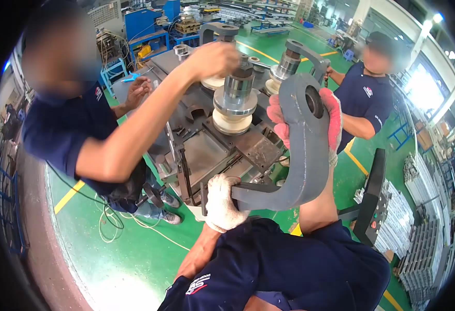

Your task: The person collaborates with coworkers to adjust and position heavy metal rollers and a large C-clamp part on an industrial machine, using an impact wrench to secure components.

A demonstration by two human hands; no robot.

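Note:
A heavy grey L-shaped metal bracket arm (305, 140) with a round bored hole near its upper end is held up close in front of me. My left hand (222, 205), in a white knit glove, is closed around its lower, narrower end. The upper end is gripped from behind by my right hand (332, 122), whose glove has a pink coated palm; its fingers show on both sides of the metal. Just beyond the bracket stands an upright steel shaft (238, 88) above a cream-coloured grooved roller (232, 122).
A co-worker's hand (214, 61) is at the near shaft's top. Another person (365, 96) on the right is beside a similar bracket (309, 54) fitted on a shaft. The metal machine table (201, 147) carries flat plates. A black control panel (375, 202) stands right; a cable (111, 220) lies on the floor.

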